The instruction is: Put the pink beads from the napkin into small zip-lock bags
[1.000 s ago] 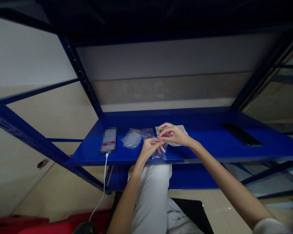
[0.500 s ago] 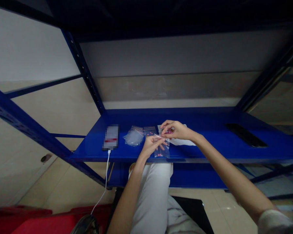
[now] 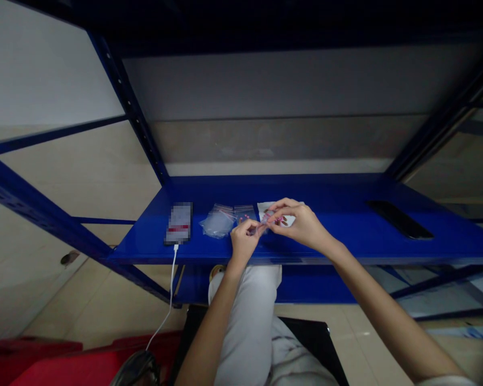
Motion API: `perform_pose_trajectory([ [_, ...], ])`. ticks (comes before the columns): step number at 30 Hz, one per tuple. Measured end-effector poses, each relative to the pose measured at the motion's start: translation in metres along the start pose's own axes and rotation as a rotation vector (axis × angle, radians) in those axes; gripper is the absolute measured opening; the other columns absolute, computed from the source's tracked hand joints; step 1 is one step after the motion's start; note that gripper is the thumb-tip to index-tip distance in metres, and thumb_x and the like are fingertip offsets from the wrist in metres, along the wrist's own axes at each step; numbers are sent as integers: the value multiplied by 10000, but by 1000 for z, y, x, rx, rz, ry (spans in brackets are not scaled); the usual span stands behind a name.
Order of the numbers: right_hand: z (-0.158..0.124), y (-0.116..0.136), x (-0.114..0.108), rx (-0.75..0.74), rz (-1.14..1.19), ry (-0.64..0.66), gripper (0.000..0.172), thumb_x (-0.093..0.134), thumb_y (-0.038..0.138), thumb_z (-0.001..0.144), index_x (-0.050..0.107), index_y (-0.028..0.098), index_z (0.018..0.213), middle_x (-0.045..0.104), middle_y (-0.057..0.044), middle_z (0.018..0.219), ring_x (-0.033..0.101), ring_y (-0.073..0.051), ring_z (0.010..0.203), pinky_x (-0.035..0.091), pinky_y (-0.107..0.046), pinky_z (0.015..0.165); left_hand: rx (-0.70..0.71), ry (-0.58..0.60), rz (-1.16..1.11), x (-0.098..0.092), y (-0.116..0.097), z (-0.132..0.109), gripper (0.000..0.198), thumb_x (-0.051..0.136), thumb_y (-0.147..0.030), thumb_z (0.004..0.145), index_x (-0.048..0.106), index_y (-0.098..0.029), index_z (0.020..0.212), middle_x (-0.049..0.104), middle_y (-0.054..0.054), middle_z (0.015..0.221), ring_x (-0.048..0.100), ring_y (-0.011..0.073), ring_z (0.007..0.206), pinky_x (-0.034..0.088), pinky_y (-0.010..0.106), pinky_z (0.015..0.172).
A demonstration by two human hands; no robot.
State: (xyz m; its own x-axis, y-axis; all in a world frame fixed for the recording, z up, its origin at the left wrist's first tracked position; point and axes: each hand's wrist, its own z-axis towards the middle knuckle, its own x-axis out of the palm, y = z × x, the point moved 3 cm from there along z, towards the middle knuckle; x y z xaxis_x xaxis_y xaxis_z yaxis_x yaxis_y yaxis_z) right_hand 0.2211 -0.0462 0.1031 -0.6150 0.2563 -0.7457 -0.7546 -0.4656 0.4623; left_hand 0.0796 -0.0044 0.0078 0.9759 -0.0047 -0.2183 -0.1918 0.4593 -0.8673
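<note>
Left hand (image 3: 244, 241); right hand (image 3: 300, 222) — both pinching zip bag (image 3: 264, 221)

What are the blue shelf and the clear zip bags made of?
The blue shelf looks like powder-coated sheet steel: smooth glossy paint, with punched holes in its uprights. The clear zip bags look like thin polyethylene, creased and see-through, though the exact plastic can't be told.

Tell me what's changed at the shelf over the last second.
The left hand has lifted the small clear zip bag up from the shelf's front edge, and the right hand has moved left to meet it. The white paper, the phone and the bunch of clear bags stayed put.
</note>
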Motion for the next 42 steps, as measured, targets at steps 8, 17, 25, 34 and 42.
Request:
perform_pose_trajectory([
  [8, -1, 10, 15, 162, -319, -37, 55, 681, 259, 666, 720, 251, 704, 639, -38, 906, 587, -209, 824, 464, -288, 628, 117, 32, 14, 0, -9, -3, 202, 582, -253, 749, 693, -271, 916, 691, 23, 829, 609, 147, 670, 461, 244, 679],
  [17, 3, 7, 31, -3, -57, 134, 185, 538, 227, 811, 716, 236, 763, 624, -53, 984, 592, -181, 881, 469, -302, 757, 106, 75, -124, -2, -9, 3, 244, 591, -249, 749, 679, -245, 977, 683, 39, 990, 615, 198, 927, 448, 336, 884],
  [25, -11, -35, 7, 220, 46, -299, 251, 524, 373, 814, 690, 184, 802, 659, -74, 858, 618, -183, 771, 497, -255, 581, -294, 124, -422, 2, 7, 5, 285, 591, -385, 741, 680, -138, 852, 703, 79, 832, 659, 157, 656, 492, 196, 471],
  [34, -45, -99, 26, 365, 36, -253, 244, 541, 368, 789, 691, 179, 823, 689, -69, 827, 618, -181, 696, 484, -272, 594, -394, 171, -486, 3, 8, 4, 332, 614, -436, 707, 645, -115, 785, 694, 77, 713, 633, 127, 525, 467, 172, 409],
  [42, -53, -113, 24, 283, 31, -296, 235, 538, 335, 791, 685, 161, 849, 661, -95, 895, 599, -179, 736, 474, -271, 607, -358, 126, -445, 1, 3, 3, 345, 610, -448, 707, 634, -110, 769, 691, 90, 775, 651, 146, 580, 483, 174, 421],
])
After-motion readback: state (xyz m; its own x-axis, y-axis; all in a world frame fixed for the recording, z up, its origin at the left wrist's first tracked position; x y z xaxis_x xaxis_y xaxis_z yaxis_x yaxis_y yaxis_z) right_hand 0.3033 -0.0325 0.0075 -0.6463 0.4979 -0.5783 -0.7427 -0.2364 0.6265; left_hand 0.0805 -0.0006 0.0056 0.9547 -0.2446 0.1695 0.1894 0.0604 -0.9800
